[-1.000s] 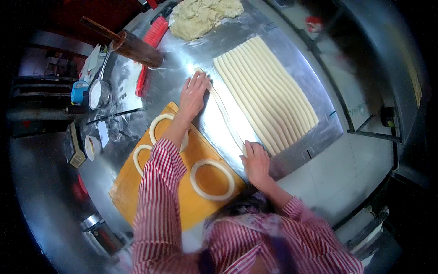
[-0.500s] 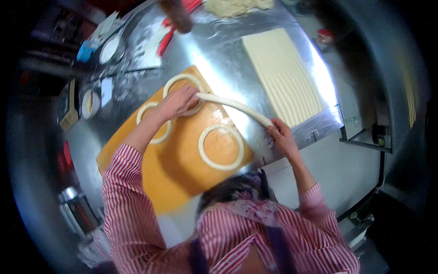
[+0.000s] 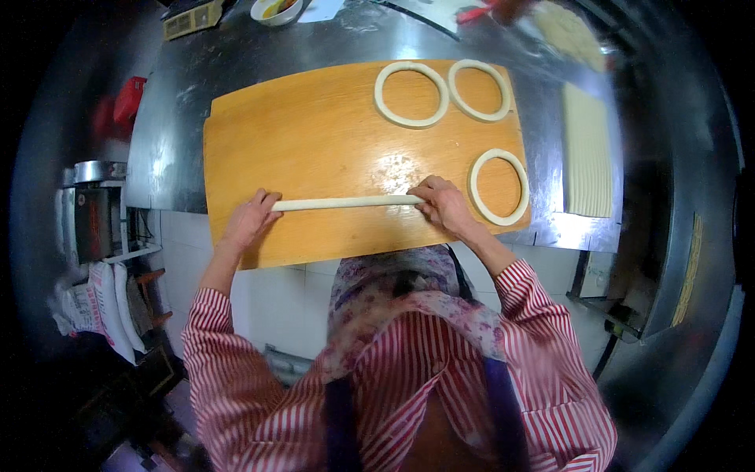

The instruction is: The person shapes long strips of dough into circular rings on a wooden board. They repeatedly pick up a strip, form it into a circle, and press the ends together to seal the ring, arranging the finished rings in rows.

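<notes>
A long strip of pale dough [image 3: 346, 203] stretches straight across the near part of a wooden board [image 3: 299, 141]. My left hand [image 3: 250, 216] pinches its left end, and my right hand [image 3: 443, 206] grips the right end. Just right of my right hand lies a dough ring [image 3: 473, 182]. Farther back on the board are a second dough ring [image 3: 381, 101] and a third ring [image 3: 454, 88], side by side at the far right.
The board rests on a steel table [image 3: 177, 149]. Ridged dough strips [image 3: 587, 157] lie side by side at its right, with a dough lump [image 3: 568, 35] behind. A bowl [image 3: 275, 11] stands at the far edge. Stacked sacks [image 3: 110, 315] are at lower left.
The strip came from the right side onto the board and is now stretched level. Both hands moved left and nearer. The view has turned, so the board appears straighter.
</notes>
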The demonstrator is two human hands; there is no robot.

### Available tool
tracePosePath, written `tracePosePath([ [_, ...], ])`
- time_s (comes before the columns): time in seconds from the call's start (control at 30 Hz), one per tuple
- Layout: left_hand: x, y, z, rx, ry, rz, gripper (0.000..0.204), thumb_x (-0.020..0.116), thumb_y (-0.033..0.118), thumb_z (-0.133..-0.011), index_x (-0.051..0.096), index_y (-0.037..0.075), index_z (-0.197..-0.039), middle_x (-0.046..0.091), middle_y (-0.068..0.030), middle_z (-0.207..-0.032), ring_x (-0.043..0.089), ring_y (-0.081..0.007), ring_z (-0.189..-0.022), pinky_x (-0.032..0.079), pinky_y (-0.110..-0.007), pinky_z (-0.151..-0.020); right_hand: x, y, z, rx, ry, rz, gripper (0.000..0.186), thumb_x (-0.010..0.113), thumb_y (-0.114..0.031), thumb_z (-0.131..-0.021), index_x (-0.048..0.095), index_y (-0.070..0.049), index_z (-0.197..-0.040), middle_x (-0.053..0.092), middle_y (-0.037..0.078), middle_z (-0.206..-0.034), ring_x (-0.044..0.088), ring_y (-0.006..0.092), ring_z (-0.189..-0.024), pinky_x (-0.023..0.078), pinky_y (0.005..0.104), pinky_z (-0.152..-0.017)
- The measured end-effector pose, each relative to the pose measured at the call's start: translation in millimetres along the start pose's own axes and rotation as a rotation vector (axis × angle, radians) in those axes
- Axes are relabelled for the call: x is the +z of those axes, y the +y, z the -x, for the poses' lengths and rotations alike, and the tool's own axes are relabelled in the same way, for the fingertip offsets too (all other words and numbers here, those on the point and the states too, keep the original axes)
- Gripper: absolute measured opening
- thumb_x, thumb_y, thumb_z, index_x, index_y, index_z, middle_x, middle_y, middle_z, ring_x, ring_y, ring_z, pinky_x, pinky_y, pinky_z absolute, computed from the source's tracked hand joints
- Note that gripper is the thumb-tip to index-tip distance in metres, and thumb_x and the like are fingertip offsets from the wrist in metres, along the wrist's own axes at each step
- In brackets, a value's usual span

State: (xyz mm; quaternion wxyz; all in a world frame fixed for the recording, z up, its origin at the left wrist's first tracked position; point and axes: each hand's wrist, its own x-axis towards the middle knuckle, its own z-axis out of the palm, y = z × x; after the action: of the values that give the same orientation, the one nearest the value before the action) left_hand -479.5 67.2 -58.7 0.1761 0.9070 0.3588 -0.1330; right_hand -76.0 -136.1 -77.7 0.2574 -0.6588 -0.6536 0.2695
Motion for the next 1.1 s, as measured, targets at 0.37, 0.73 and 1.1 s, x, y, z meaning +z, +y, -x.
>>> tracePosePath([
  [0.37, 67.5, 158.2, -62.2, 0.394, 0.467, 0.279, 0.055, 0.071, 0.03, -0.087, 0.055, 0.009, -0.134, 0.057, -0.0132, -0.124, 0.053, -0.0308, -0.12, 0.039, -0.047, -0.103, 1.5, 4.8, 9.8, 0.089, -0.009, 0.04, 0.028, 0.071, -0.001, -0.076, 0.07, -0.001, -0.104, 0.064, 0.015, -0.094, 0.063, 0.0352, -0.092, 0.052, 0.0439, -0.079],
  [0.73, 80.4, 87.4, -53.6, 0.366, 0.628, 0.353, 0.021, 0.07, 0.023, -0.087, 0.07, 0.011, -0.104, 0.062, -0.0072, -0.1, 0.058, -0.0256, -0.102, 0.045, -0.04, -0.086, 6.6, 19.7, 15.9, 0.078, -0.01, 0.035, 0.028, 0.07, 0.001, -0.077, 0.071, -0.002, -0.104, 0.065, 0.016, -0.093, 0.064, 0.0355, -0.089, 0.052, 0.0432, -0.076],
  [1.1, 69.2, -22.9, 40.9, -0.066, 0.642, 0.314, 0.02, 0.069, 0.015, -0.091, 0.068, 0.003, -0.107, 0.062, -0.0138, -0.099, 0.059, -0.0332, -0.095, 0.047, -0.043, -0.083, 18.3, -15.9, -6.4, -0.099, -0.021, 0.178, 0.03, 0.072, -0.011, -0.083, 0.067, -0.006, -0.112, 0.064, 0.012, -0.098, 0.064, 0.0336, -0.09, 0.053, 0.0441, -0.074],
])
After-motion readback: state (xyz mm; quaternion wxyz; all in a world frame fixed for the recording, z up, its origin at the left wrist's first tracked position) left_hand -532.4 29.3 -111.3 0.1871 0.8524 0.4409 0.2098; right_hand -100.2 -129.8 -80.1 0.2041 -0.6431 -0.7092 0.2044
